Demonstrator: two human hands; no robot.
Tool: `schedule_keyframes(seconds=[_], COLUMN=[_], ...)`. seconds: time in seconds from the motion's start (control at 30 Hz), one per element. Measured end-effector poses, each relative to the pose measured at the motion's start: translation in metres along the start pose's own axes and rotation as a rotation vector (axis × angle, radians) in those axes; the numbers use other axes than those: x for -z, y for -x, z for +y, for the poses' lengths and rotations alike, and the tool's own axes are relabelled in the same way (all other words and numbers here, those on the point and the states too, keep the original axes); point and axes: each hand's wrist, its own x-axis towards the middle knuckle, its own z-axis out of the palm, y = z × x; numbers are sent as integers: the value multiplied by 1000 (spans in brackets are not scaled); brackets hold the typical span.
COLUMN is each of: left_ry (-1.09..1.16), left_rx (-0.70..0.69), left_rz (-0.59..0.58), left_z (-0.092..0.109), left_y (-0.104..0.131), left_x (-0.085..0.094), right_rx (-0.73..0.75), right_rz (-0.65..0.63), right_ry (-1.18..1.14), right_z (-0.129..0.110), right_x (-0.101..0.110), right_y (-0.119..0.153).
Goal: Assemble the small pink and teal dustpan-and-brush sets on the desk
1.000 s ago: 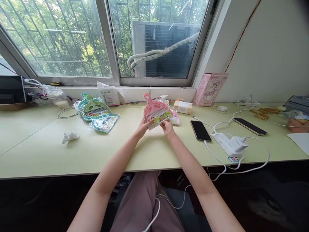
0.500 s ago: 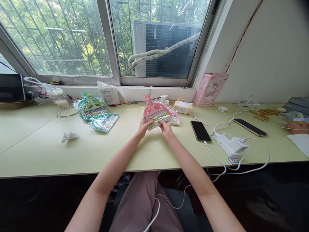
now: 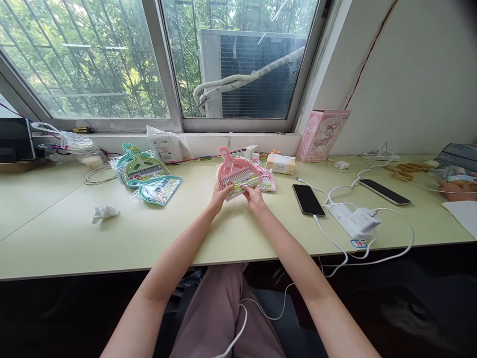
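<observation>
Head view, pink dustpan pack (image 3: 238, 170): over the table (image 3: 149, 248), straight ahead of the person, between both hands.
Its handle (image 3: 224, 154): points away to the window (image 3: 234, 125), leaning a bit left.
Left hand (image 3: 217, 200): pinches the near left corner.
Right hand (image 3: 255, 199): pinches the near edge, more to the right.
Nearer hand: neither, both touch it.
Other pink pack (image 3: 268, 180): just past the right hand; can't tell if the packs touch.
Green pack (image 3: 143, 162): well off to the left.
</observation>
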Motion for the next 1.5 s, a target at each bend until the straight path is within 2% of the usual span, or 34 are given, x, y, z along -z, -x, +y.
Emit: schedule_keyframes(seconds=[0.57, 0.63, 0.73, 0.87, 0.97, 1.03, 1.13, 1.2, 1.27, 1.37, 1.43, 1.5], left_ry=[-109, -108, -91, -104, -88, -34, 41, 68, 83, 100, 101, 97], left_rx=[6, -10, -28, 11, 49, 111, 217, 289, 365, 416, 426, 460], left_rz=[8, 14, 45, 140, 191, 164, 152, 208, 221, 136, 70, 18], left_z=[1, 2, 4, 7, 14, 20, 29, 34, 37, 41, 41, 41], left_y=[-2, -2, -4, -11, -17, -20, -21, -21, -19, -16, -13, -12], left_x=[1, 1, 3, 14, 32, 50, 78, 92, 101, 102, 100, 99], right_rx=[-58, -70, -85, -176, -181, -54, 361, 641, 816, 917, 914, 886], right_rz=[78, 65, -18, -79, -62, -15, 45, -7, -142, -357, -428, -445], right_ry=[-13, -16, -35, 37, 147, 237, 398, 576, 837, 1142, 1170, 1107], right_z=[0, 0, 0, -5, -12, -17, -25, -29, -30, -27, -24, -23], right_x=[1, 0, -1, 1, 3, 4, 5, 6, 8, 10, 11, 11], right_y=[-3, -2, -1, -3, -4, -2, 5, 9, 10, 6, 0, -6])
